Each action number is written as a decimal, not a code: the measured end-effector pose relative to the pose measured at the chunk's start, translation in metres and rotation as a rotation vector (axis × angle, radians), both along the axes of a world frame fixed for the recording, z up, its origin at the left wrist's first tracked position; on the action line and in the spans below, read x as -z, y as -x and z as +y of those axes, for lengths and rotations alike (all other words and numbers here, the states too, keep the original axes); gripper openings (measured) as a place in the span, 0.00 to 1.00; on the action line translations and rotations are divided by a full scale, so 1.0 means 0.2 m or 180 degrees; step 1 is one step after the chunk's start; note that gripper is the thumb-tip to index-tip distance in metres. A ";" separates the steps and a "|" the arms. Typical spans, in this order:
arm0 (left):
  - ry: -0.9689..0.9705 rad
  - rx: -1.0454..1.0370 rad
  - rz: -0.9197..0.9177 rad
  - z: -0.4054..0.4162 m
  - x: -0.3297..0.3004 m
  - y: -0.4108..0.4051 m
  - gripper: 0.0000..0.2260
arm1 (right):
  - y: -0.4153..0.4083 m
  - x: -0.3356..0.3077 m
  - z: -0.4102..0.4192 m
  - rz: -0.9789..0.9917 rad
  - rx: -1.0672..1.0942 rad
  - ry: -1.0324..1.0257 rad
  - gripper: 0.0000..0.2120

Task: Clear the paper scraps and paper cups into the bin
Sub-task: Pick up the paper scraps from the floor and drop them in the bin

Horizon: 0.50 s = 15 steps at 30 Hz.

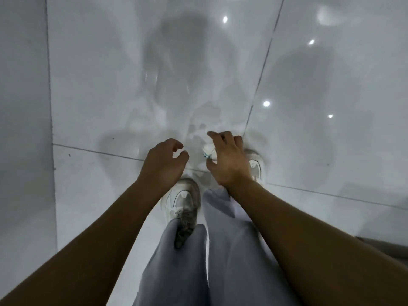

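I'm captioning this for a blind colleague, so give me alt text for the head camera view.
Looking straight down, the right hand holds a small crumpled white paper scrap above a glossy white tiled floor, while the left hand hovers beside it, fingers loosely curled and empty. Below are grey trousers and white sneakers; no bin is in view.

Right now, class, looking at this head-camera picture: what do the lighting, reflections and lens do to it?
Head view: ceiling lights glare as bright spots on the glossy floor tiles; soft shadows and a dim reflection of the person fall ahead; the wide lens stretches the forearms; the left hand and right hand look slightly soft.
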State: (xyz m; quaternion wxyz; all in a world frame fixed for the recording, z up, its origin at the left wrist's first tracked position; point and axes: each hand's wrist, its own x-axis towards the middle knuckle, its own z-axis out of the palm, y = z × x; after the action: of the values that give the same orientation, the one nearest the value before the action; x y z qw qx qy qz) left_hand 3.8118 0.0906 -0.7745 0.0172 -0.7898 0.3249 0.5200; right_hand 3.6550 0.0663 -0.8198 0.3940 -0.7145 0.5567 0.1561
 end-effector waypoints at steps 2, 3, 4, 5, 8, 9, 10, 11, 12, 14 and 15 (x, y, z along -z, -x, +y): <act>0.0034 -0.0030 0.0120 -0.06 -0.16 0.05 0.14 | 0.02 -0.21 0.00 -0.0194 0.0111 0.0011 0.32; 0.0043 -0.0036 0.0193 -0.09 -0.26 0.07 0.15 | 0.03 -0.33 0.00 -0.0278 0.0204 0.0017 0.34; 0.0042 -0.0053 0.0278 -0.11 -0.34 0.09 0.15 | 0.03 -0.43 0.01 -0.0328 0.0311 0.0024 0.36; 0.0052 -0.0066 0.0373 -0.14 -0.45 0.11 0.15 | 0.03 -0.56 0.00 -0.0366 0.0423 0.0035 0.37; 0.0086 -0.0122 0.0655 -0.19 -0.78 0.15 0.18 | 0.03 -0.93 -0.01 -0.0496 0.0638 -0.0048 0.40; 0.0069 -0.0130 0.0731 -0.20 -0.88 0.16 0.18 | 0.03 -1.03 -0.01 -0.0541 0.0661 -0.0068 0.41; 0.0064 -0.0080 0.0795 -0.22 -1.00 0.18 0.19 | 0.04 -1.15 -0.02 -0.0586 0.0689 -0.0065 0.42; 0.0068 0.0008 0.0840 -0.23 -1.10 0.19 0.20 | 0.05 -1.26 -0.02 -0.0617 0.0705 -0.0082 0.42; 0.0077 0.0107 0.0869 -0.25 -1.21 0.21 0.20 | 0.06 -1.36 -0.03 -0.0645 0.0739 -0.0109 0.42; 0.0099 0.0249 0.0903 -0.27 -1.39 0.25 0.19 | 0.08 -1.53 -0.03 -0.0704 0.0871 -0.0180 0.43; 0.0114 0.0314 0.0917 -0.28 -1.48 0.28 0.19 | 0.10 -1.62 -0.04 -0.0734 0.0996 -0.0178 0.43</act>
State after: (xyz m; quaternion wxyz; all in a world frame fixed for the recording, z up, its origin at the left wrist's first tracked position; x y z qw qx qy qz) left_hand 3.7568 0.0347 -0.4788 -0.0181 -0.6902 0.3716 0.6206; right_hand 3.6349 0.0593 -0.4958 0.4943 -0.6212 0.6076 0.0255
